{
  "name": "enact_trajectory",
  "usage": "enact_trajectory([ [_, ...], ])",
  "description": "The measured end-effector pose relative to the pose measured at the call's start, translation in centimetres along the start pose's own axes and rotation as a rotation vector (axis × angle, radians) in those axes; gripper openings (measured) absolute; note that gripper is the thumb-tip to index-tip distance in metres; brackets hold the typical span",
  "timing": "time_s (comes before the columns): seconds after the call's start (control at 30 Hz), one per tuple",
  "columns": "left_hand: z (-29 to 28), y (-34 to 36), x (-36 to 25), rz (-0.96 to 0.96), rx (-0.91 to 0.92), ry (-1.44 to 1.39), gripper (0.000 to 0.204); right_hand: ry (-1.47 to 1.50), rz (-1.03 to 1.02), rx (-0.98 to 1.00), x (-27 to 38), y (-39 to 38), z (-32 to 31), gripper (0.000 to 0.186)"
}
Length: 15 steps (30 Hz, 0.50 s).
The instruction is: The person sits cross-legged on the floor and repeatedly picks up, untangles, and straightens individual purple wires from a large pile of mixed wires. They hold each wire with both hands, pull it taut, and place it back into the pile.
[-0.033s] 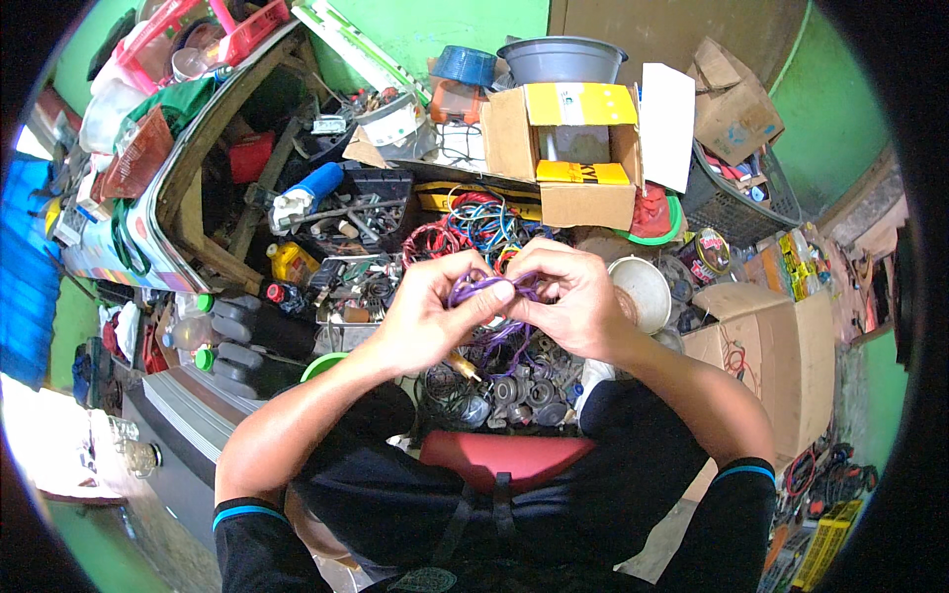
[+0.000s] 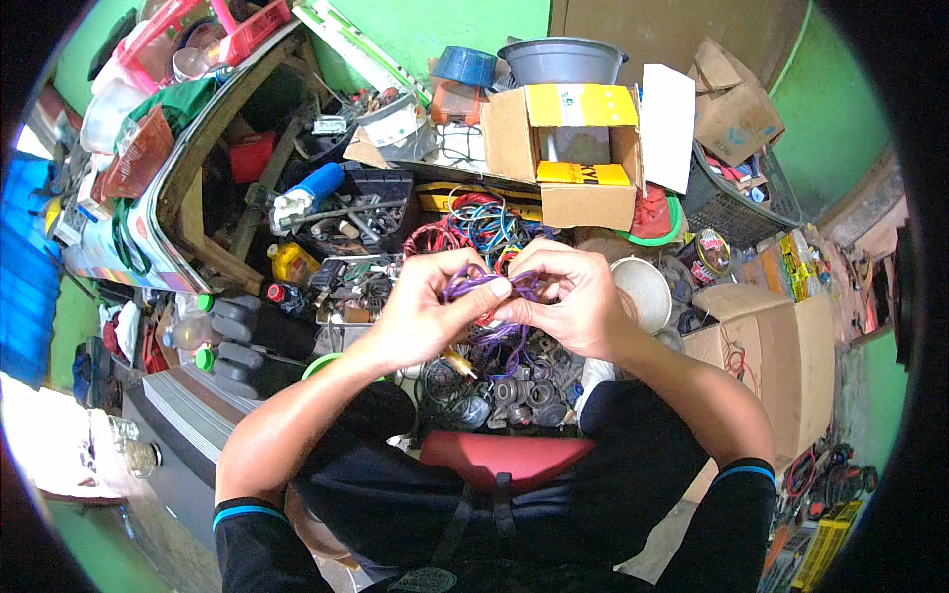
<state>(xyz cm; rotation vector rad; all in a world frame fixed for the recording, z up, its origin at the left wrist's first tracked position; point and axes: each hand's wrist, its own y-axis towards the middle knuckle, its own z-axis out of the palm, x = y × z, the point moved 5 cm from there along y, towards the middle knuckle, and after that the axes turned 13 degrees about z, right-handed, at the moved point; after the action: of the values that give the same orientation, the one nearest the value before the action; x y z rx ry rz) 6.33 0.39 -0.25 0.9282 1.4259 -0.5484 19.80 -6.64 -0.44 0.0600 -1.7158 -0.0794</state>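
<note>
A purple wire (image 2: pixel 465 284) is bunched between my two hands, and loose loops of it hang beneath them. My left hand (image 2: pixel 427 306) pinches the wire with its thumb laid over it. Close beside it, my right hand (image 2: pixel 573 301) also grips the wire between thumb and fingers; the fingertips partly hide the strands. Just beyond my hands lies a tangle of red, blue and white wires (image 2: pixel 484 222). Below the hanging loops are dark ring-shaped parts (image 2: pixel 539 393) and a small yellow-handled tool (image 2: pixel 460 363).
A black crate (image 2: pixel 381 193) of metal parts stands at the far left of my hands. An open cardboard box (image 2: pixel 590 206) sits beyond them, near a grey basin (image 2: pixel 561 61). To the right are a white bucket (image 2: pixel 643 296) and another carton (image 2: pixel 781 346); dark bottles (image 2: pixel 235 318) lie left.
Both hands stay nearly in place, still on the purple wire. The bunched loops between my fingers have shifted slightly.
</note>
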Motion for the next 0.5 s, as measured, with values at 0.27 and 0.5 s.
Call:
enact_trajectory([
  [0.27, -4.3, -0.3, 1.2, -0.166, -0.094, -0.263, 0.021, 0.332, 0.182, 0.115, -0.9, -0.2, -2.4, 0.017],
  [0.5, -2.9, -1.2, 1.5, -0.21, -0.004, -0.452, 0.02, 0.269, 0.298, 0.147, -2.0, -0.7, 0.3, 0.034],
])
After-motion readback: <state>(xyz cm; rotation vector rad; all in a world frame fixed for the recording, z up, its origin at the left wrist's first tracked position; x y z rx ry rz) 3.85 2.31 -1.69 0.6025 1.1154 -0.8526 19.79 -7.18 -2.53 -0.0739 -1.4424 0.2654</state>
